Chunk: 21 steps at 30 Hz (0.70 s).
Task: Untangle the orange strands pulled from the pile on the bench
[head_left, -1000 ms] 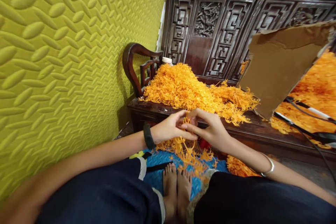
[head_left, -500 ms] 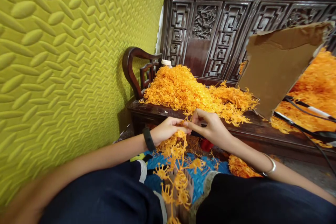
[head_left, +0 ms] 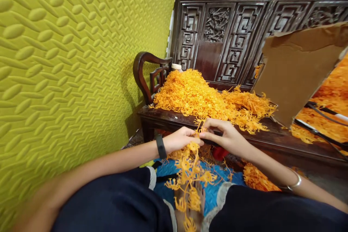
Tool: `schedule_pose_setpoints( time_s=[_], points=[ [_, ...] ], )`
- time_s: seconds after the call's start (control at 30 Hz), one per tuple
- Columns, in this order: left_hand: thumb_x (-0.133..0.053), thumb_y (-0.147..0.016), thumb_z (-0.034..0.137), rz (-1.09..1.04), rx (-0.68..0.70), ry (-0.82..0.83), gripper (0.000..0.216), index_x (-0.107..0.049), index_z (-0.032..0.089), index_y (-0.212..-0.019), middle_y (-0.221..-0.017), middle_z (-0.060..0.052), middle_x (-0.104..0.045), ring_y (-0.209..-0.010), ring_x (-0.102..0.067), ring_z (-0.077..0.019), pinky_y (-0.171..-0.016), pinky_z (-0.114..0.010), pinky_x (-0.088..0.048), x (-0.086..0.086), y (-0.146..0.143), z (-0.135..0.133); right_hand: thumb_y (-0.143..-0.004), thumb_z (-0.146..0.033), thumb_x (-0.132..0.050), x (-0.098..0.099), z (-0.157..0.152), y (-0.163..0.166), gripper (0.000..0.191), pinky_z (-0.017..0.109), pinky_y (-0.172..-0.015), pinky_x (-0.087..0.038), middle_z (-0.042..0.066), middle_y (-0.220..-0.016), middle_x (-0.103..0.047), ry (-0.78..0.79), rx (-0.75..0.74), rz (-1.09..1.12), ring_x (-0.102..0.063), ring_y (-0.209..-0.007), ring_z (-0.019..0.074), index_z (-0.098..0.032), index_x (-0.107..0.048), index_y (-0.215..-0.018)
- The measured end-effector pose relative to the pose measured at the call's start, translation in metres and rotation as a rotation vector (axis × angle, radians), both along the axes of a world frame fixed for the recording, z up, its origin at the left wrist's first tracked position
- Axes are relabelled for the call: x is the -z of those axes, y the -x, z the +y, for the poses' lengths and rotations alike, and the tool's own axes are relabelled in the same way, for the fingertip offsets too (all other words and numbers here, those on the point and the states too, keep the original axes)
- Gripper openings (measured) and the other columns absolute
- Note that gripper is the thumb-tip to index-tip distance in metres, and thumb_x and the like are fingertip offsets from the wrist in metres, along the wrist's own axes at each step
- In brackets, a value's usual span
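Note:
Between my knees dangles a string of orange artificial flowers (head_left: 194,188) with thin, curled plastic petals. My left hand (head_left: 179,140) is closed on its upper part, just below the bench edge. The thumb and fingers of my right hand (head_left: 230,136) pinch the strand's top end beside the left fingertips. An orange tuft pokes up between the two hands. The fingers hide the exact spot they grip. Behind them, a big heap of the same orange flowers (head_left: 190,88) lies on a dark wooden bench (head_left: 174,116).
A cardboard sheet (head_left: 296,76) leans on the bench, separating the heap from more orange flowers (head_left: 333,94) at right. A white-lidded jar (head_left: 176,67) stands behind the heap. Yellow textured matting (head_left: 81,79) walls the left side. A blue mat (head_left: 212,203) lies underfoot, near a red object (head_left: 219,153).
The view has shifted slightly, so the scene sits a little further right. Both hands keep their pinch, and more of the orange tuft shows above the fingers.

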<state>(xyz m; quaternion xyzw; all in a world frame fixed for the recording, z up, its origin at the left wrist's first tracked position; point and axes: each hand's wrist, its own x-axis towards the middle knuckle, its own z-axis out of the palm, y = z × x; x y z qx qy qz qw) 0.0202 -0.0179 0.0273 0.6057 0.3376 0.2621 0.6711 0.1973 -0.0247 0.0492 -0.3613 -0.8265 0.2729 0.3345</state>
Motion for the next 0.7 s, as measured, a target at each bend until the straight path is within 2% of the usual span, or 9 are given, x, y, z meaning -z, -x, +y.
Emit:
schedule_pose_setpoints(
  time_s=[0.17, 0.23, 0.37, 0.53, 0.7],
  points=[
    [-0.069, -0.065, 0.044, -0.119, 0.092, -0.068, 0.034, -0.055, 0.014, -0.056, -0.051, 0.003, -0.052, -0.046, -0.04, -0.0066, -0.051, -0.025, -0.028, -0.018, 0.001, -0.005, -0.076, -0.042, -0.063, -0.008, -0.007, 0.003, 0.027, 0.026, -0.061, -0.042, 0.001, -0.067, -0.052, 0.295, 0.004, 0.322, -0.049, -0.063, 0.0135, -0.018, -0.054, -0.068],
    [-0.067, -0.067, 0.044, -0.167, 0.133, -0.093, 0.034, -0.052, 0.015, -0.055, -0.05, 0.003, -0.051, -0.046, -0.04, -0.007, -0.052, -0.026, -0.028, -0.026, 0.002, -0.008, -0.073, -0.042, -0.065, -0.014, -0.012, 0.004, 0.025, 0.025, -0.058, -0.041, 0.001, -0.065, -0.05, 0.335, 0.018, 0.416, -0.047, -0.061, 0.013, -0.018, -0.056, -0.069],
    [-0.065, -0.07, 0.041, -0.203, 0.17, -0.127, 0.034, -0.05, 0.016, -0.052, -0.049, 0.004, -0.049, -0.047, -0.04, -0.0069, -0.054, -0.027, -0.028, -0.036, 0.004, -0.013, -0.07, -0.04, -0.069, -0.026, -0.021, 0.002, 0.024, 0.023, -0.054, -0.038, 0.001, -0.063, -0.047, 0.228, 0.076, 0.473, -0.043, -0.06, 0.0125, -0.019, -0.059, -0.066],
    [-0.063, -0.072, 0.036, -0.222, 0.187, -0.122, 0.032, -0.048, 0.016, -0.053, -0.049, 0.004, -0.048, -0.046, -0.039, -0.0067, -0.053, -0.027, -0.027, -0.038, 0.003, -0.015, -0.069, -0.037, -0.07, -0.033, -0.022, 0.0, 0.023, 0.023, -0.054, -0.037, 0.0, -0.063, -0.047, 0.148, 0.1, 0.486, -0.042, -0.061, 0.0121, -0.019, -0.058, -0.062],
    [-0.063, -0.073, 0.033, -0.342, 0.148, -0.114, 0.034, -0.044, 0.017, -0.051, -0.047, 0.006, -0.039, -0.046, -0.037, -0.0067, -0.053, -0.027, -0.028, -0.042, -0.005, -0.017, -0.07, -0.036, -0.069, -0.036, -0.023, 0.009, 0.021, 0.024, -0.053, -0.037, 0.0, -0.063, -0.047, 0.071, 0.156, 0.539, -0.042, -0.059, 0.0117, -0.019, -0.058, -0.062]
  ],
)
